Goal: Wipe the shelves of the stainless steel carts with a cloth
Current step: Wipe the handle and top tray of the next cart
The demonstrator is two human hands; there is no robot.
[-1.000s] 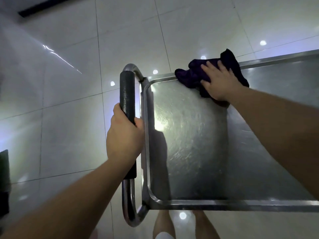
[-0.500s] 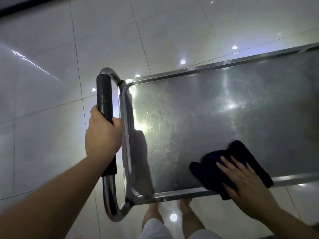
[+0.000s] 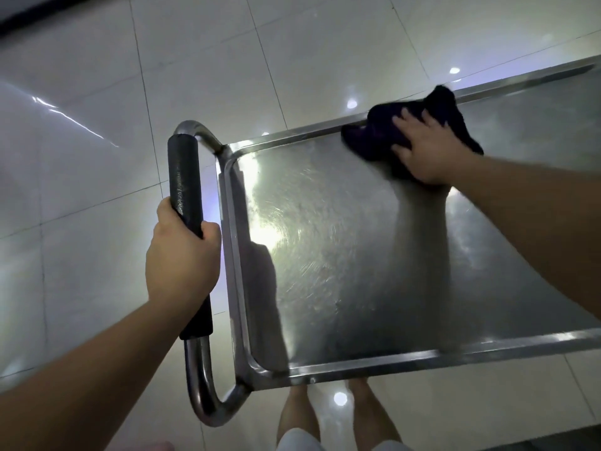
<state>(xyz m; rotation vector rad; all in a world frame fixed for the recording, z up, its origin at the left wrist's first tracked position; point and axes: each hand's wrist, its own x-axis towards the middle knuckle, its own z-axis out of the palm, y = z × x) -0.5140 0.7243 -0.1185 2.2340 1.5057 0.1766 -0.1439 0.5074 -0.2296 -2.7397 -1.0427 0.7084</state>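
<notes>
Top shelf point(image 3: 341, 255) of a steel cart, seen from above, over a glossy tiled floor point(image 3: 81, 255). Left hand point(image 3: 182, 255) wrapped tight round the black grip of the handle point(image 3: 185, 177) at the cart's end, bracing it. Right hand point(image 3: 426, 151) spread flat, fingers splayed, pressing a dark cloth point(image 3: 370, 138) down onto the shelf at the far rim point(image 3: 292, 133); no pinch on the cloth, only palm and fingers on top. Cloth bunched, one corner poking up over the rim, its left edge touching the rim. Swirl marks across the middle of the shelf, bright glare near the handle end. Bare legs just below the near rim.

Risks, as judged from here: cloth held only by downward pressure, so likely to slide out from under the palm or snag on the raised rim and get left behind. Bunched folds liable to skip patches and leave streaks, above all in the rounded corners. Cart presumably on wheels, though none in view: a hard push outward could roll or swing it on a slick floor if the left grip slackens. Glare likely to hide missed spots. Lower shelves out of sight, condition unknown.
</notes>
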